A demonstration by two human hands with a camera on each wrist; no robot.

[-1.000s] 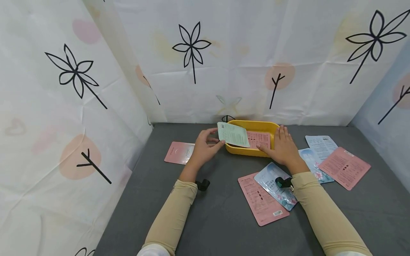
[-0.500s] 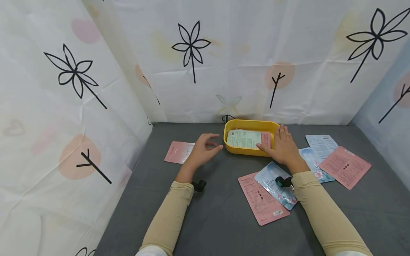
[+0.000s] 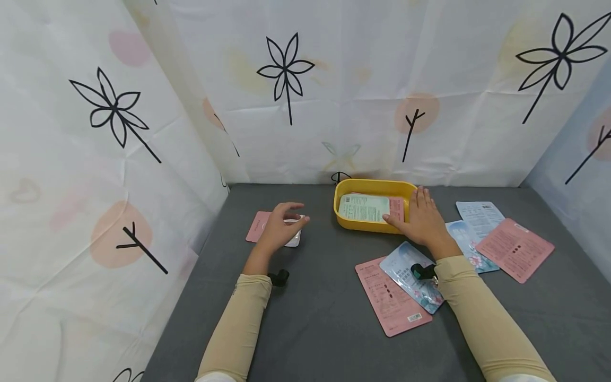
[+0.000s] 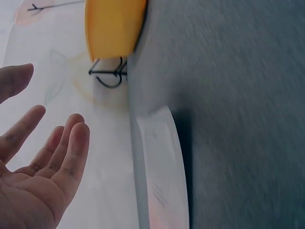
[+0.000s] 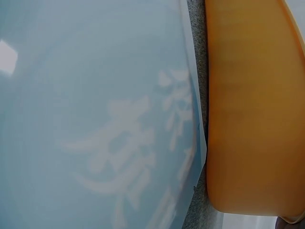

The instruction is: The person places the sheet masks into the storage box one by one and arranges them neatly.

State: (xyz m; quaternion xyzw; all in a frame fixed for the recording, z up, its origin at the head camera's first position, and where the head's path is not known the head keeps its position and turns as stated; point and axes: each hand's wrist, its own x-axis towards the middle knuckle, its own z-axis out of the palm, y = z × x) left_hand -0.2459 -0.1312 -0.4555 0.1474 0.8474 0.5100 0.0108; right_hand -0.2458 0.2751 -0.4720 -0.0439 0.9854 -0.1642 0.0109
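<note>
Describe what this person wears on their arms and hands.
Both arms wear snug beige sleeves, left sleeve and right sleeve, ending at the wrists. The left hand and right hand are bare. Small black devices are strapped on: left wrist camera, right wrist camera.

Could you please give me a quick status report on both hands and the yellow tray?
Left hand open, over pink sachet on grey table. Right hand flat against yellow plastic tray. Pale green sachet lies in tray. Nothing in the way.
</note>
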